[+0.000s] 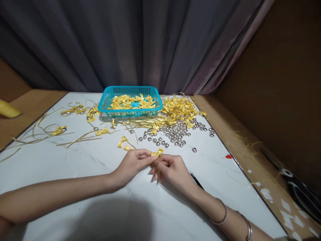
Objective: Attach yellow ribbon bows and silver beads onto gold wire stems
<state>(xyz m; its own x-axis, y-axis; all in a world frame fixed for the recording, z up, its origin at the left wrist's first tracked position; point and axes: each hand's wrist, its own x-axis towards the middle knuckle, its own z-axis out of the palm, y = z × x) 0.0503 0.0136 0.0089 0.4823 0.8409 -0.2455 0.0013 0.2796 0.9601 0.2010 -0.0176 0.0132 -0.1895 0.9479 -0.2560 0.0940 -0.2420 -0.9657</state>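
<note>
Near the middle of the white table (100,214), both hands meet at a small yellow ribbon bow (157,152). My left hand (134,164) pinches the bow's left side between thumb and fingers. From the right, my right hand (172,169) grips it close to its centre, fingertips pressed together. Whatever sits behind the bow is mostly hidden by the fingers. Just beyond the hands lie loose yellow bows (122,142) with a thin gold cord (131,143). Many silver heart-shaped beads (175,132) are scattered further right.
A blue basket (100,107) of yellow bows stands at the back. Beside it is a heap of bows (179,108) with gold cords. More cords (85,137) lie left. A black pen-like tool (197,180) is by my right wrist; scissors (301,194) rest at far right.
</note>
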